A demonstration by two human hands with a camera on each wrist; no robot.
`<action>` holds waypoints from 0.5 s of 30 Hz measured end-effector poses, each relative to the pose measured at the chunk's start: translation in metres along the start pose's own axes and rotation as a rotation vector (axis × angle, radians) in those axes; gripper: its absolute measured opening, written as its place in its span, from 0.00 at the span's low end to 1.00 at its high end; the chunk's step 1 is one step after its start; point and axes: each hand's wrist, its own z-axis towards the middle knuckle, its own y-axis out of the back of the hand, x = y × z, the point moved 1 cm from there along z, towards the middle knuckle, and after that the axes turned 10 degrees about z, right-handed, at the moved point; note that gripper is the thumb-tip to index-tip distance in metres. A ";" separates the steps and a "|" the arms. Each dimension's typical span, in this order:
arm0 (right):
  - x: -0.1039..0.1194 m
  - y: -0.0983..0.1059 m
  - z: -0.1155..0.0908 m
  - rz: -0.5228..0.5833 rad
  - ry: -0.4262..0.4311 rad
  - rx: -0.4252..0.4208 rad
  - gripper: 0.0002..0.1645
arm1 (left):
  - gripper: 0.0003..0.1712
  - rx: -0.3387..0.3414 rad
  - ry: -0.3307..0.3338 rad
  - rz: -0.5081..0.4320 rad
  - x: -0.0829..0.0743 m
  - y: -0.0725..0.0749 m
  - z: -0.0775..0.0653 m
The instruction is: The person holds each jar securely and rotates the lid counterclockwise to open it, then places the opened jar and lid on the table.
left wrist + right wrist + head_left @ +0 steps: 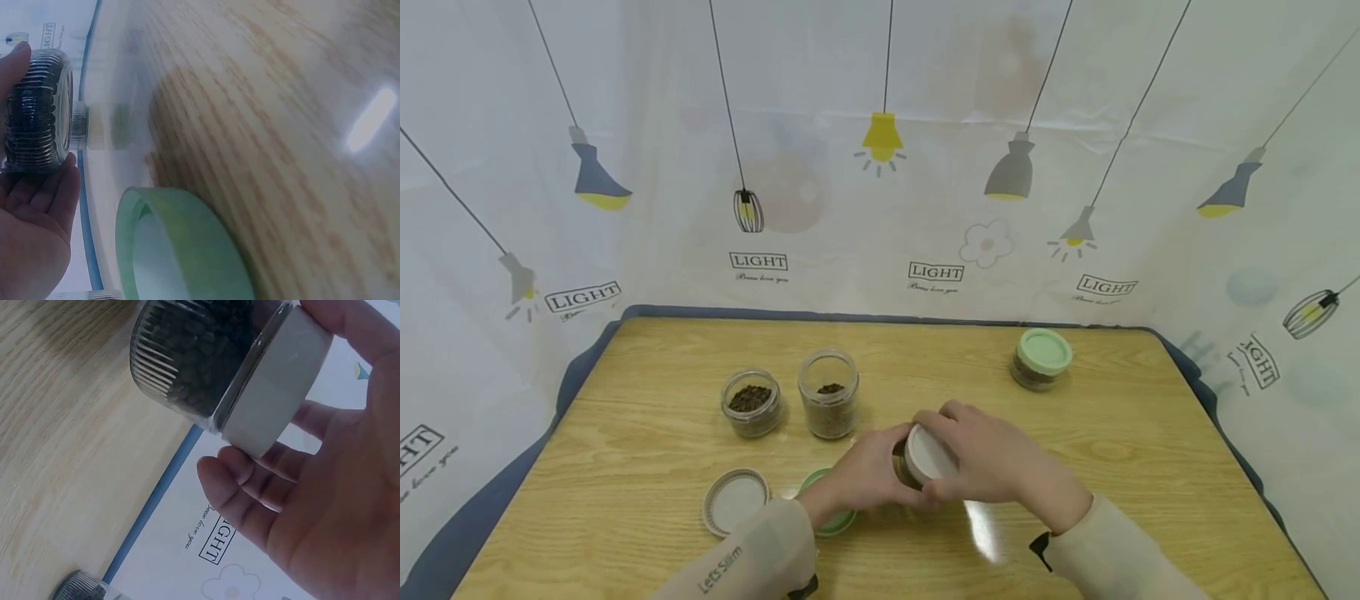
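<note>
Between my hands, low over the front middle of the table, is a ribbed clear jar (187, 362) with dark pieces inside. My left hand (868, 472) grips its body from the left, thumb and fingers on opposite sides in the left wrist view. A white lid (931, 457) sits on the jar's mouth, tilted toward the right. The fingers and thumb of my right hand (992, 457) curl round this lid's rim. Under my left wrist lies a green lid (194, 244), partly hidden by the arm in the head view.
Behind my left hand stand two lidless jars of dark brown pieces, a short one (752, 410) and a taller one (829, 410). A loose white lid (735, 502) lies front left. A green-lidded jar (1042, 357) stands back right. Printed cloth (850, 283) walls the table.
</note>
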 end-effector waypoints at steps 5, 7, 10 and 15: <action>0.000 0.003 -0.002 0.017 0.013 0.025 0.50 | 0.50 0.000 -0.006 0.010 0.000 0.000 0.000; 0.000 0.003 -0.003 0.017 -0.002 0.016 0.54 | 0.49 -0.012 -0.007 0.018 0.000 0.001 0.000; 0.000 0.003 -0.001 -0.016 -0.052 -0.024 0.57 | 0.47 -0.028 -0.006 0.015 0.000 0.001 0.000; 0.004 0.006 0.001 -0.132 -0.151 -0.086 0.52 | 0.48 -0.044 -0.010 0.023 0.000 0.000 0.002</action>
